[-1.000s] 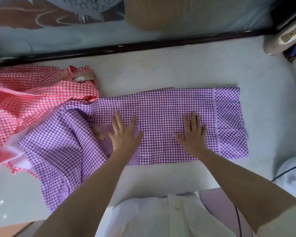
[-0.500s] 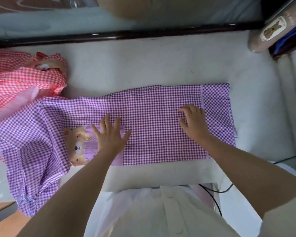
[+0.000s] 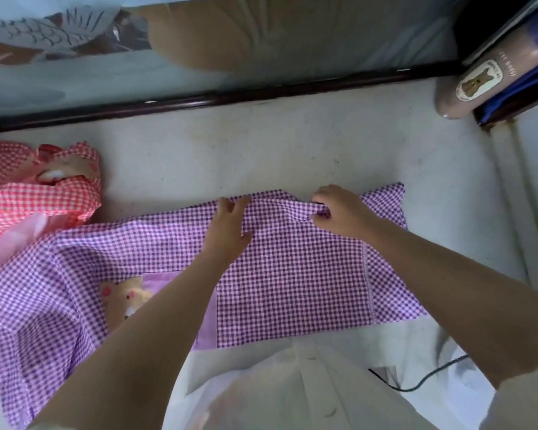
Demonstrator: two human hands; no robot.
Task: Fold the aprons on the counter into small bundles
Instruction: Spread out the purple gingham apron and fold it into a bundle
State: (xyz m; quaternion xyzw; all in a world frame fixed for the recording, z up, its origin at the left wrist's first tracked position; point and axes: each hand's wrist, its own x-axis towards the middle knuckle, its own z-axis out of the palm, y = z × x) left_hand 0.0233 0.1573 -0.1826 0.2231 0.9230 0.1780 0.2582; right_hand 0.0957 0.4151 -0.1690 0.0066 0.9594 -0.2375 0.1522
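While the purple checked apron (image 3: 292,274) lies spread across the near part of the surface (image 3: 261,150), my right hand (image 3: 339,212) pinches a bunch of its far edge. My left hand (image 3: 230,231) rests on the cloth just beside it, fingers straight. To fold cleanly, I judge, the left should take that same edge, then both hands draw it level toward me, hem kept straight. The red apron (image 3: 44,197) lies crumpled at left, against the purple one.

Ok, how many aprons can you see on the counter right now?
2. The purple gingham apron lies spread across the middle; the red gingham apron is bunched at the left edge. More could lie out of frame.
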